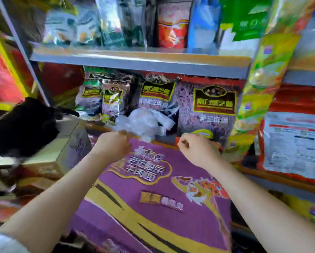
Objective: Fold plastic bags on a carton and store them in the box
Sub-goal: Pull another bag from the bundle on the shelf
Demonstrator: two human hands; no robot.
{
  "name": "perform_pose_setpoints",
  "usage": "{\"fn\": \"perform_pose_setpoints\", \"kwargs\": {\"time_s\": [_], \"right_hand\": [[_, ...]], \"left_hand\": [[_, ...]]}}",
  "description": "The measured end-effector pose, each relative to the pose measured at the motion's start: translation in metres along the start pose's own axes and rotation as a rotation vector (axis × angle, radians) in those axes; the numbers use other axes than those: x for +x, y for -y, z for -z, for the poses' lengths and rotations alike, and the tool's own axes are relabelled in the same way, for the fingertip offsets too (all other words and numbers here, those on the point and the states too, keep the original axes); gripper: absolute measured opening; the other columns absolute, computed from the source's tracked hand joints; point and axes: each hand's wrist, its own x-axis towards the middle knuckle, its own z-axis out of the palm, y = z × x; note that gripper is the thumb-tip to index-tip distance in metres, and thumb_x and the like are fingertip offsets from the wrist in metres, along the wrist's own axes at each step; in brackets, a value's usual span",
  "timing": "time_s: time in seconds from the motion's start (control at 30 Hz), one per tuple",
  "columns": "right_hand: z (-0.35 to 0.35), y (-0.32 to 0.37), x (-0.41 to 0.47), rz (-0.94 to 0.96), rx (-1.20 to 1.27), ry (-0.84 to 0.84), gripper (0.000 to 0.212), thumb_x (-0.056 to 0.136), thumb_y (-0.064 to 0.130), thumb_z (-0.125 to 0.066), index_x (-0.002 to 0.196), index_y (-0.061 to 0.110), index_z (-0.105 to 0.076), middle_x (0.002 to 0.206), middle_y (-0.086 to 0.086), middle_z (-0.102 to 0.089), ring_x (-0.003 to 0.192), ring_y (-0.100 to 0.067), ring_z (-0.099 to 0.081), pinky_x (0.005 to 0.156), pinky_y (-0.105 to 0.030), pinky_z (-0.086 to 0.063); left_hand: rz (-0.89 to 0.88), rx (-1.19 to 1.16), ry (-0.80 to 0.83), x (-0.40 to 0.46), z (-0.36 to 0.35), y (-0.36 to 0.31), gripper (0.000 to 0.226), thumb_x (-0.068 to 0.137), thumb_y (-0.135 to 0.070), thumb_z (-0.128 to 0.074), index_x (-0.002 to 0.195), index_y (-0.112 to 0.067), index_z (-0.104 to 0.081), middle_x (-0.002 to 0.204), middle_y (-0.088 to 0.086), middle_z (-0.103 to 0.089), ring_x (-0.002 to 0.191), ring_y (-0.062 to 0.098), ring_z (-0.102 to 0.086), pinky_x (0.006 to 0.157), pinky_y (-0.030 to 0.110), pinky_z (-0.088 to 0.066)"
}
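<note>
Both bare forearms reach forward and up from the lower corners of the view, converging toward the middle. The left hand sits at the end of a nearly straight arm, fingers curled inward and thumb tip raised at the top — it pinches something thin and pale at its fingertips. The right hand is level with it and well apart, wrist bent slightly, fingers folded into a loose fist with the knuckles facing left — whether it holds anything cannot be told. A pale sleeve edge shows at the left elbow.
</note>
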Motion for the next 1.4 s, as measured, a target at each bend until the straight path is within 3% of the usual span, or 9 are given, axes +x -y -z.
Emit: {"fn": "perform_pose_setpoints", "kwargs": {"time_s": [0.27, 0.5, 0.67, 0.77, 0.9, 1.1, 1.23, 1.3, 1.4], "right_hand": [[-0.113, 0.052, 0.168, -0.159, 0.034, 0.177, 0.022, 0.094, 0.030, -0.050, 0.104, 0.011, -0.055, 0.118, -0.013, -0.057, 0.106, -0.031, -0.053, 0.079, -0.035, -0.044], [-0.172, 0.055, 0.238, -0.159, -0.195, 0.442, 0.061, 0.084, 0.046, -0.062, 0.135, 0.026, -0.037, 0.137, -0.008, -0.046, 0.122, -0.033, -0.045, 0.094, -0.045, -0.043], [-0.184, 0.060, 0.247, -0.214, -0.250, 0.269, 0.010, 0.085, 0.015, -0.055, 0.088, 0.021, -0.062, 0.100, -0.006, -0.064, 0.093, -0.029, -0.061, 0.074, -0.033, -0.048], [-0.156, 0.056, 0.241, -0.180, -0.206, 0.127, 0.033, 0.089, 0.017, -0.052, 0.059, 0.025, -0.042, 0.080, -0.003, -0.050, 0.087, -0.028, -0.055, 0.068, -0.031, -0.036], [-0.119, 0.047, 0.227, -0.183, -0.049, -0.083, 0.034, 0.093, 0.018, -0.048, 0.063, 0.017, -0.031, 0.069, 0.002, -0.030, 0.077, -0.024, -0.039, 0.062, -0.031, -0.019], [-0.074, 0.065, 0.189, -0.357, 0.704, -0.429, 0.013, 0.094, 0.015, -0.049, 0.086, 0.025, -0.051, 0.080, 0.009, -0.054, 0.071, -0.003, -0.052, 0.065, -0.022, -0.041], [-0.055, 0.082, 0.156, -0.387, 0.778, -0.449, 0.020, 0.095, 0.020, -0.049, 0.075, 0.023, -0.047, 0.072, 0.002, -0.045, 0.064, -0.004, -0.043, 0.059, -0.018, -0.035], [-0.051, 0.093, 0.139, -0.385, 0.823, -0.463, 0.026, 0.092, 0.015, -0.054, 0.069, 0.021, -0.045, 0.065, 0.006, -0.041, 0.056, -0.002, -0.039, 0.055, -0.018, -0.032], [-0.042, 0.110, 0.113, -0.404, 1.026, -0.468, 0.017, 0.086, 0.012, -0.063, 0.073, 0.019, -0.055, 0.069, 0.003, -0.059, 0.060, -0.006, -0.055, 0.058, -0.025, -0.042]], "left_hand": [[-0.096, -0.174, -0.069, 0.088, -0.070, 0.096, 0.033, 0.092, -0.035, -0.044, 0.117, -0.015, -0.050, 0.116, 0.005, -0.056, 0.104, 0.030, -0.056, 0.070, 0.035, -0.043], [-0.130, -0.423, -0.106, 0.120, -0.110, 0.138, 0.030, 0.090, -0.030, -0.048, 0.118, -0.020, -0.053, 0.113, 0.001, -0.059, 0.102, 0.027, -0.058, 0.074, 0.038, -0.050], [-0.175, -0.500, -0.193, 0.135, -0.127, 0.141, 0.043, 0.089, -0.028, -0.053, 0.129, -0.016, -0.047, 0.125, 0.006, -0.053, 0.112, 0.030, -0.051, 0.079, 0.040, -0.046], [-0.242, -0.377, -0.138, 0.155, -0.147, 0.128, 0.061, 0.089, -0.039, -0.052, 0.143, -0.023, -0.029, 0.144, 0.006, -0.034, 0.130, 0.029, -0.033, 0.099, 0.041, -0.035], [-0.280, -0.232, 0.079, 0.184, -0.182, 0.100, 0.067, 0.090, -0.048, -0.045, 0.146, -0.029, -0.014, 0.152, 0.009, -0.020, 0.139, 0.029, -0.018, 0.111, 0.043, -0.020], [-0.283, -0.267, 0.159, 0.196, -0.188, 0.094, 0.057, 0.090, -0.043, -0.044, 0.141, -0.025, -0.029, 0.145, 0.005, -0.037, 0.134, 0.029, -0.028, 0.109, 0.042, -0.024], [-0.276, -0.882, -0.365, 0.161, -0.108, 0.087, 0.046, 0.090, -0.040, -0.037, 0.120, -0.010, -0.056, 0.117, 0.011, -0.060, 0.109, 0.029, -0.054, 0.089, 0.036, -0.041], [-0.417, -1.416, -0.259, 0.124, -0.060, 0.076, 0.045, 0.085, -0.047, -0.037, 0.114, -0.018, -0.055, 0.111, 0.001, -0.061, 0.103, 0.017, -0.056, 0.089, 0.027, -0.043], [-0.484, -1.486, -0.038, 0.083, -0.019, 0.051, 0.066, 0.067, -0.057, -0.061, 0.124, -0.030, -0.040, 0.116, -0.023, -0.047, 0.104, 0.003, -0.050, 0.087, 0.015, -0.042]]}}
